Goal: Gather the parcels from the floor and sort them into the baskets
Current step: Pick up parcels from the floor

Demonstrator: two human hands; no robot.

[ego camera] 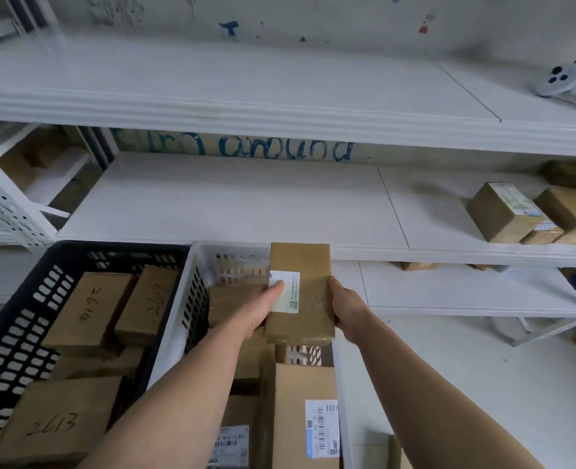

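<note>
I hold a brown cardboard parcel [308, 265] with a white label over the white basket [178, 319]. My left hand [264, 304] grips its left edge, thumb on the label. On the parcel's right edge my right hand [346, 308] holds it. The white basket contains several cardboard parcels, one large box [296, 401] with a barcode label in front. The dark blue basket [26, 299] to the left holds several parcels marked with handwritten numbers, such as 2613 [56, 421].
White metal shelves run across the wall ahead. The middle shelf [229, 204] carries several brown boxes [506, 214] at the far right. A white handheld scanner-like device [566, 82] lies on the top shelf at right. Pale floor [449, 360] lies to the right of the baskets.
</note>
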